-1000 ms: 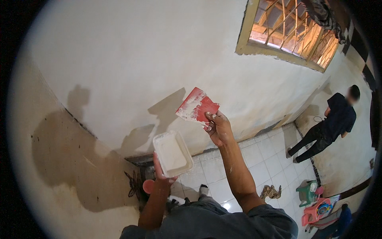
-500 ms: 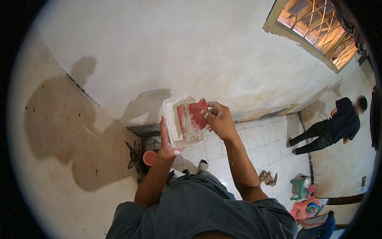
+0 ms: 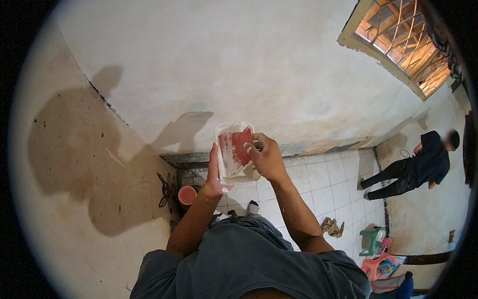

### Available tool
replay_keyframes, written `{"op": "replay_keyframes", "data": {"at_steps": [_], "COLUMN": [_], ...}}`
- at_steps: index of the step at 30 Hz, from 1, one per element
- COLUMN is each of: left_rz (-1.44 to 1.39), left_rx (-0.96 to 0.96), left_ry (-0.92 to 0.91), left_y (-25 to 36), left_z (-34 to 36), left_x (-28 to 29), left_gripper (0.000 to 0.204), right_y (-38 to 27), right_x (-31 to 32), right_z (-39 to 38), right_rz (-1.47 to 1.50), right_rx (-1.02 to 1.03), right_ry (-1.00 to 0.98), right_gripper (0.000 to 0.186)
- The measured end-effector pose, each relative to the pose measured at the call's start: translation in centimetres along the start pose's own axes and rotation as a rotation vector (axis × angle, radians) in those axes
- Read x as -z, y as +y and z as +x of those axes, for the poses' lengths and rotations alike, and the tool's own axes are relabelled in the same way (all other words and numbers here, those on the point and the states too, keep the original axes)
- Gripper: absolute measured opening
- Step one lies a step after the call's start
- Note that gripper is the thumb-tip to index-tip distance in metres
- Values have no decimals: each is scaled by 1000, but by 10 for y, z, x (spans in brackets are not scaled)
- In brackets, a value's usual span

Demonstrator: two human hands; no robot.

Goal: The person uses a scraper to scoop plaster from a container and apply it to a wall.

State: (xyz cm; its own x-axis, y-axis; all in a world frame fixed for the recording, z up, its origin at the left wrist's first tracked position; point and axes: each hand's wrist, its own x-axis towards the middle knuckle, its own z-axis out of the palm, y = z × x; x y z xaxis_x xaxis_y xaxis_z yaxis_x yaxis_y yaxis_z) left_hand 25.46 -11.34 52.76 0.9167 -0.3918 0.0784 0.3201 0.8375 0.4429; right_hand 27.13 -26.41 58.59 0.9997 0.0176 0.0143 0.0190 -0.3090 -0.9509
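Observation:
My left hand (image 3: pixel 216 175) is wrapped round the near left side of a white rectangular tub (image 3: pixel 220 133), which holds pale wet filler. In my right hand (image 3: pixel 266 157) a flat red scraper (image 3: pixel 241 148) is pinched by its right edge, between thumb and fingers. White filler coats the scraper's left part in streaks. The scraper lies over the tub's opening and hides most of the inside; whether its edge touches the filler I cannot tell. Filler also spots my right fingers and the heel of my left hand.
A pale patched wall (image 3: pixel 209 60) rises ahead, with a barred window (image 3: pixel 398 40) at upper right. On the white tiled floor (image 3: pixel 318 174) are a pink bucket (image 3: pixel 187 195), a crumpled brown cloth (image 3: pixel 332 227) and a green stool (image 3: pixel 371 240). Another person (image 3: pixel 423 162) stands at the right.
The tub has shifted slightly right and turned a little. The scraper has moved left relative to the tub, covering more of its opening. My right hand has come closer to the tub.

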Motion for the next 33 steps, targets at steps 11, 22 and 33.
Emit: {"op": "replay_keyframes", "data": {"at_steps": [11, 22, 33], "left_rz": [119, -86, -183], "left_rx": [-141, 6, 25], "left_ry": [90, 115, 119], "left_y": [-4, -8, -4], "left_z": [-9, -6, -15], "left_x": [-16, 9, 5], "left_gripper": [67, 65, 67], "right_y": [16, 26, 9], "right_x": [7, -4, 17], "right_z": [3, 2, -3], "right_rz": [-100, 84, 403], "right_rx": [114, 25, -206], "right_ry": [28, -64, -31], "right_gripper": [26, 24, 16]}}
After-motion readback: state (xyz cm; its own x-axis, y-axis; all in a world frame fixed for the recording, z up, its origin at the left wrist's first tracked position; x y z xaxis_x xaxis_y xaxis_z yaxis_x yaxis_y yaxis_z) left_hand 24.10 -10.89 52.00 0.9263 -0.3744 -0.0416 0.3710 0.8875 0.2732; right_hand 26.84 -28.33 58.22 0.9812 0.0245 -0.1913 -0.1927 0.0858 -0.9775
